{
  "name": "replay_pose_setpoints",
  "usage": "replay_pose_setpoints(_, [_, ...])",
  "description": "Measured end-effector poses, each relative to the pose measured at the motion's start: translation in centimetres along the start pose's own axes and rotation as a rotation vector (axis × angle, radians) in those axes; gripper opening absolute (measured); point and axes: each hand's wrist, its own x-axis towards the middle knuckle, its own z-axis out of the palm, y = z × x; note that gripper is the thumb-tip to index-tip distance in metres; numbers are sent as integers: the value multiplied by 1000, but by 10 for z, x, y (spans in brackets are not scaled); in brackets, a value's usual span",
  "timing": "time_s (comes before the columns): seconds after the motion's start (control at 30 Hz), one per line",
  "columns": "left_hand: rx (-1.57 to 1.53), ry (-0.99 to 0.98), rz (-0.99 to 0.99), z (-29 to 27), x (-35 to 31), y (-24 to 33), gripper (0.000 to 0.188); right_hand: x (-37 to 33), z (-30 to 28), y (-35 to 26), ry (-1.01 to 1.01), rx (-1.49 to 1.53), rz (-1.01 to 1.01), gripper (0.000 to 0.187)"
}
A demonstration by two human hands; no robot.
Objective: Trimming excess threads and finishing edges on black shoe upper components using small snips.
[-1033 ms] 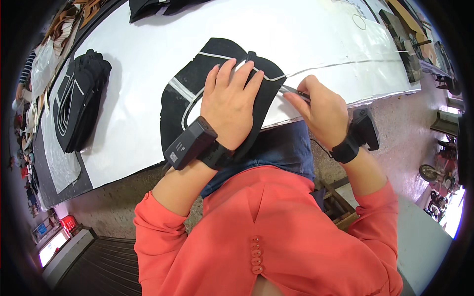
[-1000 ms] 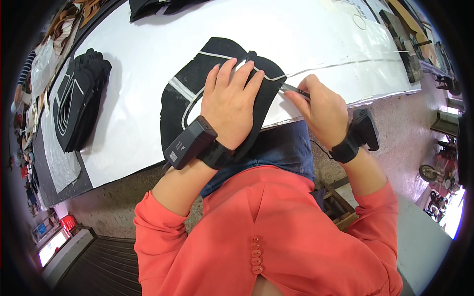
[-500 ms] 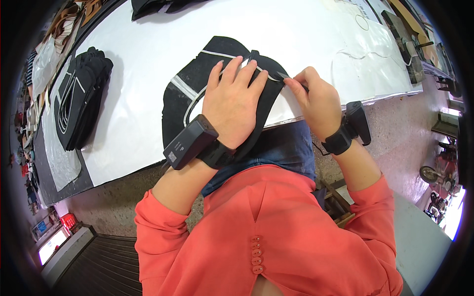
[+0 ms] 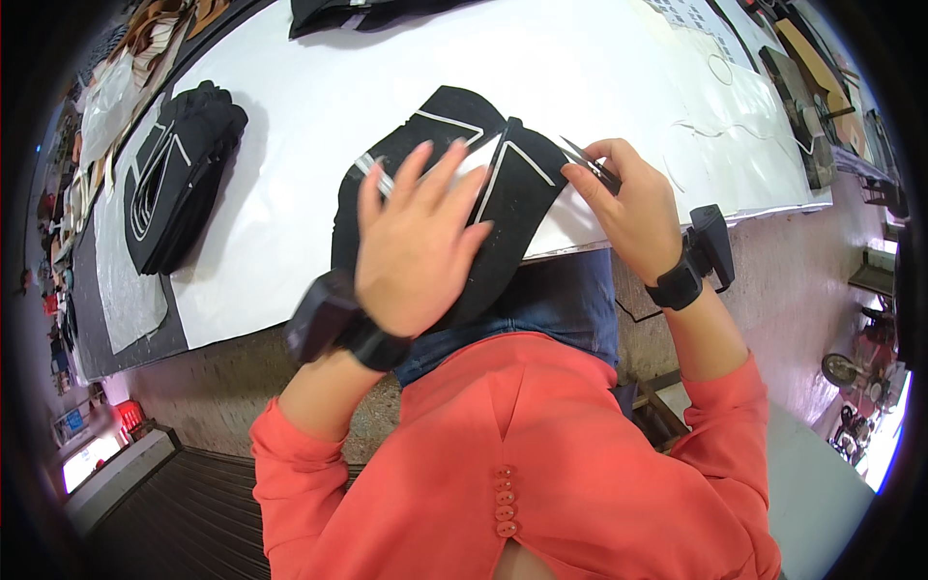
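One black piece (image 4: 517, 193) on the white surface (image 4: 290, 193), partly covered by the left hand (image 4: 416, 251): fingers spread, grip holding nothing, contact too blurred to call! Over at the piece's edge, the right hand (image 4: 638, 198) has its grip clamped on a pointed metal tool (image 4: 601, 172). White trim (image 4: 530, 161) stops at that edge, so this corner looks done; anything left beneath the palm stays hidden.

no legible words, labels or numbers, a pale printed sheet (image 4: 696, 23) near the far right corner of the white tabletop (image 4: 590, 77), its rows too small to read
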Motion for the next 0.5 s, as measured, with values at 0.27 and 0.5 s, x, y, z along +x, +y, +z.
replay_pose_setpoints(0.27, [-104,137,-485,-54,-100,-60,11,8,13,-21,-234,-122,-554,13])
replay_pose_setpoints(0.5, [-290,3,-910,-37,-153,-59,37,18,41,-48,-383,-229,-696,16])
